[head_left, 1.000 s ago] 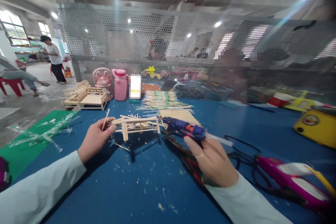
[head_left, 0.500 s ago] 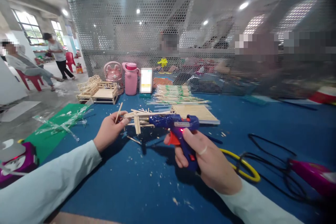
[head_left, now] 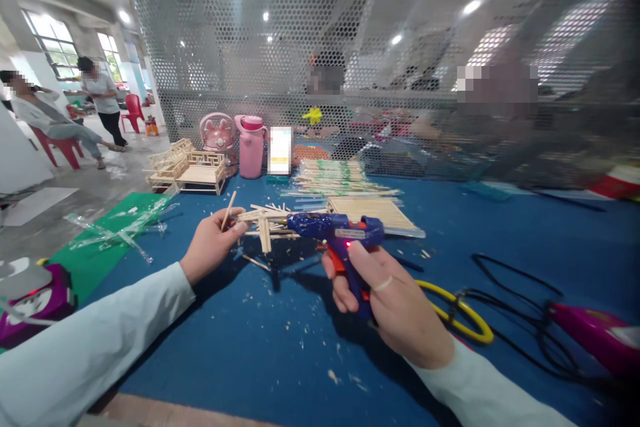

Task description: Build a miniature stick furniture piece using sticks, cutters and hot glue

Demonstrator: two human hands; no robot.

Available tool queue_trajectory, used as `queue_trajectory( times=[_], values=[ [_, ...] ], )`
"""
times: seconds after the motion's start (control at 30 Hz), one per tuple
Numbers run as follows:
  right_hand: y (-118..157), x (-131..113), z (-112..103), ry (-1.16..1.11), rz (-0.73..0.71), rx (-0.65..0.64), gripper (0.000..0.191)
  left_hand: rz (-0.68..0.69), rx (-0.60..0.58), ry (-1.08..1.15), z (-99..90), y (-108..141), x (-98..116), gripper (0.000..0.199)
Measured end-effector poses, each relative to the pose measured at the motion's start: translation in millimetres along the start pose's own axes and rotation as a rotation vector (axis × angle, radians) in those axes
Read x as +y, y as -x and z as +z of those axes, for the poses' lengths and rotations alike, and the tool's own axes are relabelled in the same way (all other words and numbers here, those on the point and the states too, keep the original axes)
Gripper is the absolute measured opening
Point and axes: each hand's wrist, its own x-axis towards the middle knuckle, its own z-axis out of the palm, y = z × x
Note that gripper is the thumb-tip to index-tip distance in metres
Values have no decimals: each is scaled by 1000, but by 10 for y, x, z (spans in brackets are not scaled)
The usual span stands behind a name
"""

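Holding small stick frame just above blue table; left end pinched between thumb and fingers of left hand. Also gripped there: slim stick, tilted upward. Curled round handle of blue glue gun: fingers of right hand, forefinger by red trigger, thumb laid along side near red light. Aimed left, tip up against or just beside frame; contact, cannot tell. Behind gun: slatted panel, lying flat, then green-banded stick bundles. Farther back, left to right: stick-built furniture model, pink bottle, upright phone. Left: green sheet under crossed clear tape. Right: yellow ring, black cable. Behind all: perforated screen.
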Motion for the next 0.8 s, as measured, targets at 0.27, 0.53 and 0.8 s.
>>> queue_trajectory(
  times=[0.27,0.53,0.8],
  values=[
    [-4,57,-5,10,-37,24,36,5,-2,-7,-6,-3,-8,40],
    [29,2,3,67,-40,30,39,-2,11,-3,-6,6,-2,39],
    [50,160,-210,380,-292,172,35,-6,-3,-12,-9,10,5,39]
  ],
)
